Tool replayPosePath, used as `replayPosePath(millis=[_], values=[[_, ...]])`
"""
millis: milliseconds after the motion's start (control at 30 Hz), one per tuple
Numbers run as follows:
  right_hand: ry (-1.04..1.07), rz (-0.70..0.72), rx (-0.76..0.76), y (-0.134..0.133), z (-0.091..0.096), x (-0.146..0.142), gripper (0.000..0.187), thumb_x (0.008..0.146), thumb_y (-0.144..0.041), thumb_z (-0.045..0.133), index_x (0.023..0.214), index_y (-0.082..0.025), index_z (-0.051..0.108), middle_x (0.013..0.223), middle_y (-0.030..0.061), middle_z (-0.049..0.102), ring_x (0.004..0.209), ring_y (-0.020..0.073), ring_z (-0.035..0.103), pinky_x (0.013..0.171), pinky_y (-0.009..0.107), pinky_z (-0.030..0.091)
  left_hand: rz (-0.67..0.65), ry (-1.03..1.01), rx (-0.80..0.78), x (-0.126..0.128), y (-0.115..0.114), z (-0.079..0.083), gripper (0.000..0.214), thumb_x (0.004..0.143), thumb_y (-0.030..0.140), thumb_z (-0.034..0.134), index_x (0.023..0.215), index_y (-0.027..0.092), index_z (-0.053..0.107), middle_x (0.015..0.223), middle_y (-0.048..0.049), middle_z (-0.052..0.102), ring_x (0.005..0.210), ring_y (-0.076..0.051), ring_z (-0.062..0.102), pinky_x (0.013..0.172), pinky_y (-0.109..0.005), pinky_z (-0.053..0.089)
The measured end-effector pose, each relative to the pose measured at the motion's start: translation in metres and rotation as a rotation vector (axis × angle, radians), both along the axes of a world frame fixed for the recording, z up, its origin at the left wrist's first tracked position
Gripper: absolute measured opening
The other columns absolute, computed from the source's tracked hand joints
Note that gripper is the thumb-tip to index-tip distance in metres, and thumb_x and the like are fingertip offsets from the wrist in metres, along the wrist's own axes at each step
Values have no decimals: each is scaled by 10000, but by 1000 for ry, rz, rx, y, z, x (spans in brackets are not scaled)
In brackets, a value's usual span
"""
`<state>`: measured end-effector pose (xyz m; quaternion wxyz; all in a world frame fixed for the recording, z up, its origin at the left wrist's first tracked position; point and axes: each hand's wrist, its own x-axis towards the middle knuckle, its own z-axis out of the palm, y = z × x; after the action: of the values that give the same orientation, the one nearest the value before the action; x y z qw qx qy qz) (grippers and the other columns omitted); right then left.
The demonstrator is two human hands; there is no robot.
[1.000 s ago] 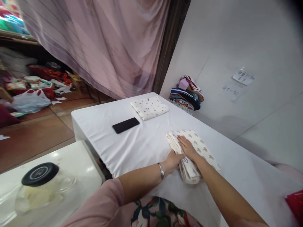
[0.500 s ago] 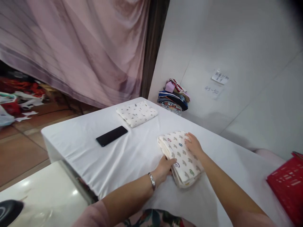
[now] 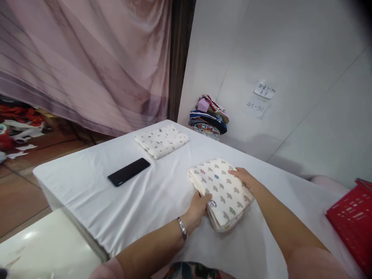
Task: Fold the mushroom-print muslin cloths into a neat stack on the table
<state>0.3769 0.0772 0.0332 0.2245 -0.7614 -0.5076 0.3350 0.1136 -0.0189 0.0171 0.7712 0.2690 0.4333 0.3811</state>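
Note:
A folded cream cloth (image 3: 222,188) printed with grey mushroom-like shapes lies near the front of the white-covered table (image 3: 168,190). My left hand (image 3: 199,207) pinches its left edge, thumb on top and fingers underneath. At the far right edge my right hand (image 3: 242,177) grips the same cloth, thumb showing on the upper face and the other fingers mostly hidden. Farther back rests a second folded white cloth (image 3: 162,140) with small dark prints, apart from both hands.
A black phone (image 3: 129,171) lies left on the table. Stacked folded clothes (image 3: 208,116) stand by the wall behind it. To the right is a red plastic basket (image 3: 353,221); a glossy cream surface (image 3: 49,248) adjoins at lower left. A pink curtain (image 3: 101,66) hangs behind.
My right hand has slid from the top of the mushroom-print cloth to its right edge. The left hand keeps its hold. The view has shifted slightly to the right.

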Motion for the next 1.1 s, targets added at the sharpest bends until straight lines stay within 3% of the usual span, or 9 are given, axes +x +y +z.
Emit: replayPosePath(millis=[167, 267, 333, 467, 533, 600, 767, 900, 1100], values=[[-279, 27, 101, 8, -1, -8, 462, 707, -461, 643, 1037, -139, 640, 959, 109, 691, 907, 264, 630, 768, 321, 477, -5, 7, -16, 7, -2, 0, 361, 773, 192, 587, 1112, 172, 466, 1016, -112, 662, 832, -213, 656, 688, -347, 545], [-349, 32, 119, 9, 0, -20, 493, 710, -398, 643, 1131, -144, 603, 1143, 141, 622, 1089, 320, 544, 909, 398, 417, -35, 17, -37, 7, -1, -3, 366, 777, 230, 605, 1109, 163, 467, 1014, -124, 659, 820, -216, 656, 700, -371, 544], [-399, 85, 228, 4, 2, -37, 525, 745, -378, 601, 1217, -155, 551, 1258, 142, 548, 1185, 320, 470, 985, 423, 362, -33, 11, -37, 6, -1, -5, 393, 765, 263, 633, 1107, 164, 467, 1018, -128, 655, 813, -220, 656, 700, -385, 543], [-363, 413, 587, -16, -6, -85, 484, 851, -386, 453, 1281, -171, 504, 1360, 92, 469, 1272, 232, 393, 1067, 375, 300, -8, -13, -26, 8, -4, -5, 392, 764, 292, 642, 1091, 158, 472, 989, -123, 658, 796, -212, 654, 694, -374, 540], [-319, 633, 584, -25, -15, -106, 463, 877, -395, 417, 1289, -203, 505, 1384, 58, 451, 1308, 223, 347, 1090, 403, 263, -5, -22, -21, 9, -6, -4, 351, 782, 278, 613, 1080, 154, 475, 970, -119, 659, 782, -206, 654, 687, -367, 536], [-285, 728, 514, -29, -23, -119, 427, 901, -379, 373, 1277, -240, 523, 1381, 32, 457, 1317, 222, 337, 1095, 447, 242, -13, -32, -14, 8, -9, -3, 322, 785, 251, 593, 1070, 151, 480, 959, -116, 660, 769, -204, 653, 683, -365, 531], [-175, 662, 490, -40, -17, -122, 415, 892, -396, 391, 1218, -223, 582, 1345, 52, 497, 1317, 225, 339, 1099, 460, 250, -110, -104, -24, -7, -17, 1, 301, 714, 217, 631, 984, 124, 535, 943, -119, 660, 750, -198, 648, 729, -360, 511], [-96, 551, 511, -80, -5, -119, 410, 893, -427, 408, 1212, -239, 583, 1313, 60, 528, 1266, 224, 416, 1075, 432, 315, -219, -97, -31, -23, -23, 1, 255, 712, 287, 621, 904, 120, 600, 898, -101, 663, 758, -173, 632, 757, -315, 474], [-469, 613, 525, -159, -20, -114, 593, 844, -409, 507, 1392, -239, 357, 1407, 97, 411, 1297, 292, 363, 1059, 509, 300, -278, -103, -50, -17, -34, -1, 177, 698, 287, 594, 789, 138, 621, 751, -47, 635, 644, -127, 575, 668, -263, 439]])
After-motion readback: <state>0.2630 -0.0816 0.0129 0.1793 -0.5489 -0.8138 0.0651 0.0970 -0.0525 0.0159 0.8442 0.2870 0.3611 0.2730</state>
